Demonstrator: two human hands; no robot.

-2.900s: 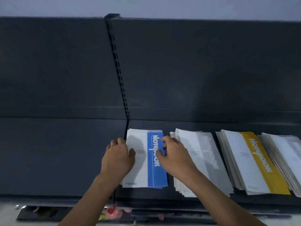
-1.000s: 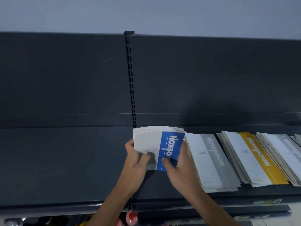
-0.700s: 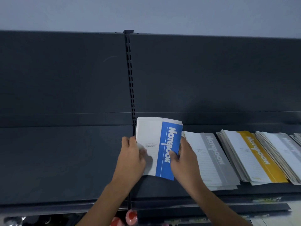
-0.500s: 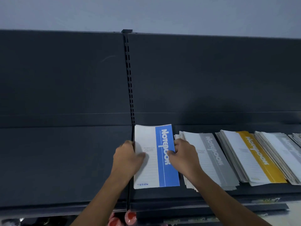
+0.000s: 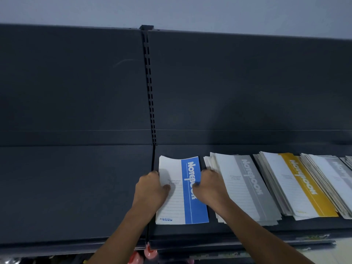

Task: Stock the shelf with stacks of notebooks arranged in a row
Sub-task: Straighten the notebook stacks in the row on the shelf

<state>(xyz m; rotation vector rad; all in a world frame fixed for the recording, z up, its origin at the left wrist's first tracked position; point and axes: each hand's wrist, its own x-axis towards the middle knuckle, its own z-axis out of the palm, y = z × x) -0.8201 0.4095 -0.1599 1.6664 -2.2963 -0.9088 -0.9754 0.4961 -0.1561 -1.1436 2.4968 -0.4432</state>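
Note:
A stack of white-and-blue notebooks [image 5: 187, 210] lies flat on the dark shelf [image 5: 76, 187], just right of the seam between two shelf sections. My left hand [image 5: 151, 189] grips the stack's left edge with the thumb on the cover. My right hand [image 5: 209, 187] grips its right edge, thumb on the blue band. To the right runs a row of stacks: grey [image 5: 245, 189], yellow [image 5: 302, 187], and another grey stack [image 5: 335, 180] at the frame's right edge.
The slotted upright [image 5: 149, 88] splits the dark back panel. The shelf's left section holds nothing. Below the shelf's front lip [image 5: 190, 242], pink and red items [image 5: 144, 253] show on a lower level.
The blue stack was lifted off the shelf and tilted upright between both hands, then laid flat again; it now lies squared, with a clear gap to the grey stack. Both hands stay at its edges.

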